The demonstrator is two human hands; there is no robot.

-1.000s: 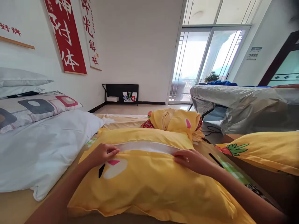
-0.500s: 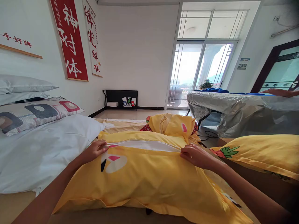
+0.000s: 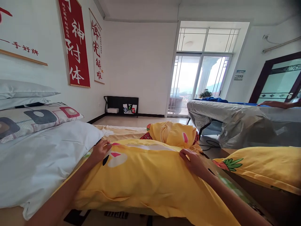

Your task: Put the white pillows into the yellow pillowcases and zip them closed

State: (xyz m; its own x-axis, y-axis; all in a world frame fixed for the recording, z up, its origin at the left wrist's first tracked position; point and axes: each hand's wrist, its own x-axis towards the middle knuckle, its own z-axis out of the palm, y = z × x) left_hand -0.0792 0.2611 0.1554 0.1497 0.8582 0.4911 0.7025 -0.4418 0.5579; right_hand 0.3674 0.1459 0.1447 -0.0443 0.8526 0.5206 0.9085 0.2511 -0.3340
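Observation:
A yellow pillowcase (image 3: 150,175) with a cartoon face lies in front of me, plump in the middle. Along its far side runs an opening, where a strip of white pillow (image 3: 150,146) shows. My left hand (image 3: 101,150) is closed on the left end of this opening's edge, fingertips pinching the cloth. At the right end, my right hand (image 3: 191,158) grips the same edge between thumb and fingers. Just beyond the pillowcase sits a folded yellow cloth bundle (image 3: 172,131) with a pink patch and red checked fabric under it.
White pillows (image 3: 47,160) and a patterned pillow (image 3: 39,117) are piled at the left. Another yellow pillow (image 3: 263,166) with a carrot print lies at the right. Behind it stands a plastic-covered table (image 3: 246,121), with another person's hand (image 3: 275,104) on it.
The pillowcase's near edge has lifted, showing dark print on the surface below. The white strip in the opening has narrowed. Both hands keep their hold while the view tilts upward.

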